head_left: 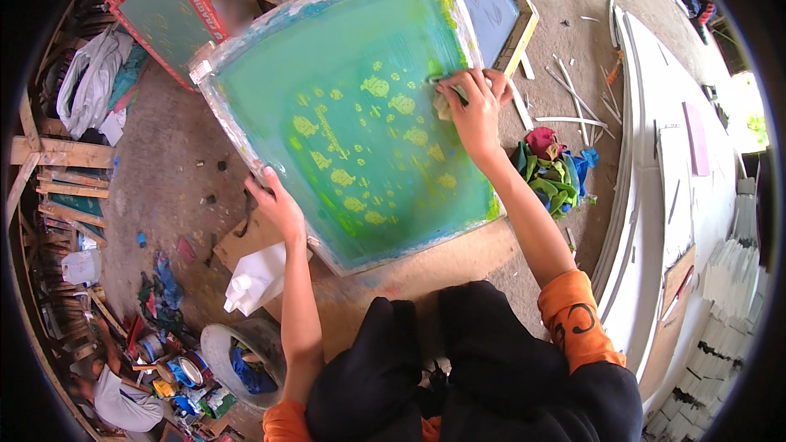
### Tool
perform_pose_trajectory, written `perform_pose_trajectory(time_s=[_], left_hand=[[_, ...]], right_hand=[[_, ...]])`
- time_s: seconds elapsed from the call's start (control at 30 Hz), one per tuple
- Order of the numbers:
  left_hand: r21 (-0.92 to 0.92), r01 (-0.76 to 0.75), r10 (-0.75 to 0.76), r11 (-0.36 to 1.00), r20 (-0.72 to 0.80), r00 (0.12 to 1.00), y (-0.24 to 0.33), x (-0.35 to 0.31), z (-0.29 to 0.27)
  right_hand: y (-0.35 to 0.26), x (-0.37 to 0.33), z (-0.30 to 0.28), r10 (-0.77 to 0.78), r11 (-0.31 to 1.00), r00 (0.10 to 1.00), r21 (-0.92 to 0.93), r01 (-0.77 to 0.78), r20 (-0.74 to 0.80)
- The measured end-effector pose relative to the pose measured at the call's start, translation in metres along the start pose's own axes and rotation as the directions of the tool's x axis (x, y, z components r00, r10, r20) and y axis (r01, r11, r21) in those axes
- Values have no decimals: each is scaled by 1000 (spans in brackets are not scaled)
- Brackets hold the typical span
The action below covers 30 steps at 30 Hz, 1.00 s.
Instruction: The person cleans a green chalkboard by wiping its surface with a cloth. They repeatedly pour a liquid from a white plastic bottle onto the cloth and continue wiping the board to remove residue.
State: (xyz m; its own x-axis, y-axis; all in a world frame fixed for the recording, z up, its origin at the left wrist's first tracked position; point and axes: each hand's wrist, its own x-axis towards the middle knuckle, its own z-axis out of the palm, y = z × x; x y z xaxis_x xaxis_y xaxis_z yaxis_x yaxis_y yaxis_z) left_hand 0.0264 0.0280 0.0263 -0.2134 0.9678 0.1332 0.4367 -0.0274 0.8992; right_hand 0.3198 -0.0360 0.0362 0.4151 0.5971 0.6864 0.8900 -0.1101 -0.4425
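- Closest to my camera: black-clad knees (483, 336), with orange sleeves (577, 319) either side, and I'm looking down past them.
- Here's the green screen (352, 135), sitting slanted just beyond the knees over a brown board (483, 260), patterned with small yellow-green shapes.
- Left hand (282, 209): I see it clasping the left side of the screen's pale frame (234, 123).
- Right hand (475, 106): fingers curled around a crumpled pale wad (444, 105), right against the screen near its right edge.
- Beyond that wrist, I spot a multicoloured rag heap (553, 176) on the floor.
- Down left, a pale bucket (218, 360) holds blue cloth (252, 372).
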Motion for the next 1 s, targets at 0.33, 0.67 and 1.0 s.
perform_pose_trajectory(time_s=[0.33,0.67,1.0], left_hand=[[-62,-47,47,997,-9,999,0,-1,4],[-33,-29,28,999,-15,999,-4,2,-1],[-10,-4,3,1000,-45,999,-10,2,0]], right_hand=[[8,-2,5,94,992,995,85,-91,-40],[-3,26,8,92,992,986,-72,-103,-135],[7,-29,-2,63,995,996,-69,-67,-65]])
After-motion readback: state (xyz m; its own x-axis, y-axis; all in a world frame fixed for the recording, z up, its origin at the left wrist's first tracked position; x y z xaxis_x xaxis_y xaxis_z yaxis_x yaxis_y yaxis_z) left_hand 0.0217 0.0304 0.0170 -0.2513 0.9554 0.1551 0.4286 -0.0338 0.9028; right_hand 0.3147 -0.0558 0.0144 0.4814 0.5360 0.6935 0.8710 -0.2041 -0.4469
